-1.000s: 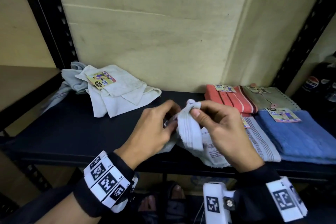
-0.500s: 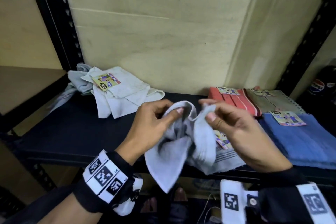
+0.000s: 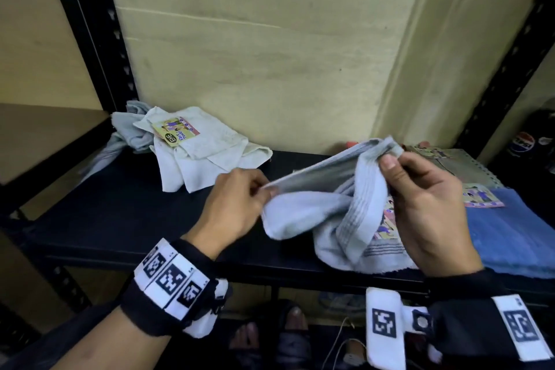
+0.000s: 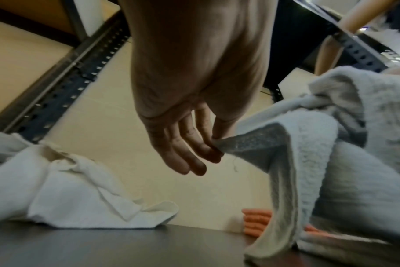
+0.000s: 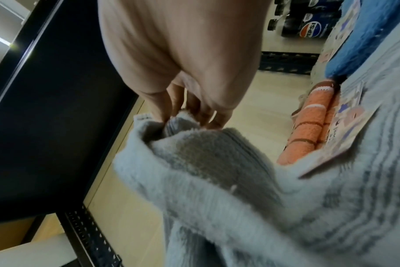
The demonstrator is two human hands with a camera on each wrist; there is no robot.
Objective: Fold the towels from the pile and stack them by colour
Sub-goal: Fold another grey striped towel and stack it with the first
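Pinching one corner of a pale grey towel (image 3: 330, 213) between thumb and fingertips, the left hand (image 3: 234, 207) keeps its grip tight on the cloth; the left wrist view shows the fingers (image 4: 194, 150) closed on that corner. The right hand (image 3: 426, 207) pinches the opposite end, its thumb pressed over a bunched fold, so both grips have the same towel. Between them the top edge is stretched taut and slopes up toward the right hand, while the rest hangs twisted, its lower part resting on the black shelf (image 3: 120, 219). A paper label (image 3: 387, 225) shows on the towel beside the right palm. Behind the left hand lies a loose pile of white towels (image 3: 204, 156). Right of the hands sit a folded blue towel (image 3: 510, 237), an orange towel (image 5: 308, 126) and a striped greyish one (image 3: 462, 165).
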